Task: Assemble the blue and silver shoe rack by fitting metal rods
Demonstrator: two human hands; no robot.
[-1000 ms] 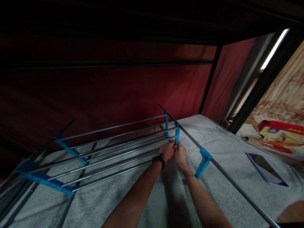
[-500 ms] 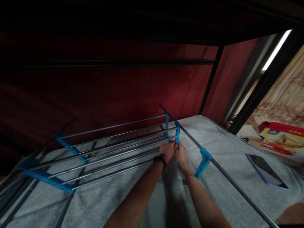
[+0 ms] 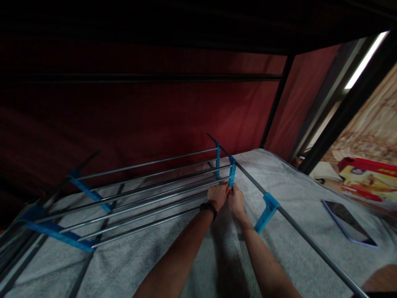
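Grasping the lower end of a blue bracket (image 3: pixel 232 176), the fingers of the left hand (image 3: pixel 218 196) and right hand (image 3: pixel 236 201) meet at the right end of the metal rack (image 3: pixel 145 228), which lies on a grey cloth (image 3: pixel 297 198); their exact pinch is hidden. Uneven pushing could twist the bracket on the long pole (image 3: pixel 307 236) and pop crossbars loose. The soft cloth may let the frame slip, and skin could get nipped at the joint.
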